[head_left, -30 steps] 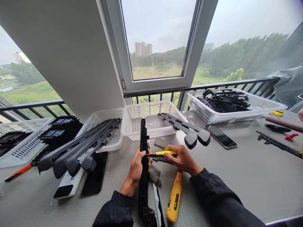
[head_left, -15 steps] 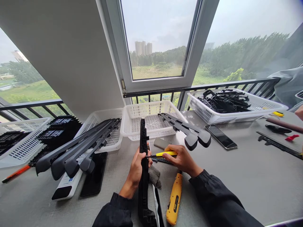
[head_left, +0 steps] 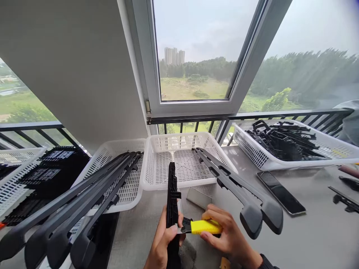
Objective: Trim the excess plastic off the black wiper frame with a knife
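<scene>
Upright in front of me stands a long black plastic strip [head_left: 172, 194], gripped low down by my left hand [head_left: 162, 243] with the thumb on its near face. My right hand [head_left: 228, 235] is wrapped around a yellow utility knife [head_left: 206, 226]. The knife points left, and its blade lies against the strip's right edge beside my left thumb. The left fingers behind the strip are partly hidden. Under my hands, a grey cloth [head_left: 188, 254] and the tip of a yellow-orange tool [head_left: 224, 263] show in part.
Ahead are a white basket [head_left: 157, 181] and another basket [head_left: 137, 200] with several dark grey rails [head_left: 92, 186] leaning on it. Two more rails [head_left: 246, 201] lean at right, near a phone [head_left: 282, 192]. A basket [head_left: 269, 164] of black parts stands far right; stacked black parts [head_left: 53, 168] stand left.
My view has shifted closer and tilted, so the bench things appear larger and lower. The knife has turned a little in my right hand and its blade still meets the strip.
</scene>
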A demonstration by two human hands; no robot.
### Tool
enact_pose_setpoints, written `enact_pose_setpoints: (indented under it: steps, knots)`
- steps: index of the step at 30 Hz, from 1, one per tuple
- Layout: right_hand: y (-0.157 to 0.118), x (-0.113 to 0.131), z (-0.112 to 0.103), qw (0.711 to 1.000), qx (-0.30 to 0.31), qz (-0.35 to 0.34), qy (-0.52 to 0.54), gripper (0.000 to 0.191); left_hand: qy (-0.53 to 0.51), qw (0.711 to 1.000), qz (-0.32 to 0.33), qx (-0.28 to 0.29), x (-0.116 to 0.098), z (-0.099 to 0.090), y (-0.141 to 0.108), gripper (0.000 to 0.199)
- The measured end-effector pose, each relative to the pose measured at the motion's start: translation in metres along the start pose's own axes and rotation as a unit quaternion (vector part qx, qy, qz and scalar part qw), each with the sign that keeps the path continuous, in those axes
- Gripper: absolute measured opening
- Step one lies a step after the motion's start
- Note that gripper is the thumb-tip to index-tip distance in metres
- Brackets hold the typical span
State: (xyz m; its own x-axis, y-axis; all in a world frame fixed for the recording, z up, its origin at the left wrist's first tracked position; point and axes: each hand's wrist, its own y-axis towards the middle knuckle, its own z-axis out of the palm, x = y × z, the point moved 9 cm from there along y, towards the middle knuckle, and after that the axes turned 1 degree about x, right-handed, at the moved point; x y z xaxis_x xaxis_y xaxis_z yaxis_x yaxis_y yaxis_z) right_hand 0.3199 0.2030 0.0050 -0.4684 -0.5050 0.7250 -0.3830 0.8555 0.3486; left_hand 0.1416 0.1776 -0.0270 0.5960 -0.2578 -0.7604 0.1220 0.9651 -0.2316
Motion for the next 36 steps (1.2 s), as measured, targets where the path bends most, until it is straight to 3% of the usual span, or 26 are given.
enact_pose_setpoints:
  steps: [4, 14, 22, 28, 36]
  knots:
    - [-0.004, 0.001, -0.002, 1.000, 0.003, -0.006, 0.001, 0.019, -0.036, 0.999, -0.007, 0.025, 0.003, 0.002, 0.000, 0.059]
    - [-0.003, 0.003, -0.011, 1.000, -0.006, -0.024, -0.004, 0.026, -0.115, 0.992, -0.035, -0.042, 0.003, -0.010, 0.001, 0.034]
    - [-0.001, 0.009, -0.012, 1.000, -0.029, -0.011, 0.003, 0.029, -0.088, 0.993, -0.034, -0.075, -0.001, -0.016, 0.003, 0.036]
    - [-0.005, 0.018, -0.007, 0.998, -0.057, -0.027, -0.001, 0.030, -0.049, 0.998, -0.003, -0.034, -0.014, -0.003, 0.008, 0.038]
    - [-0.008, 0.019, -0.010, 0.995, -0.082, -0.032, -0.057, 0.027, -0.078, 0.996, 0.005, -0.042, -0.015, -0.004, 0.012, 0.036]
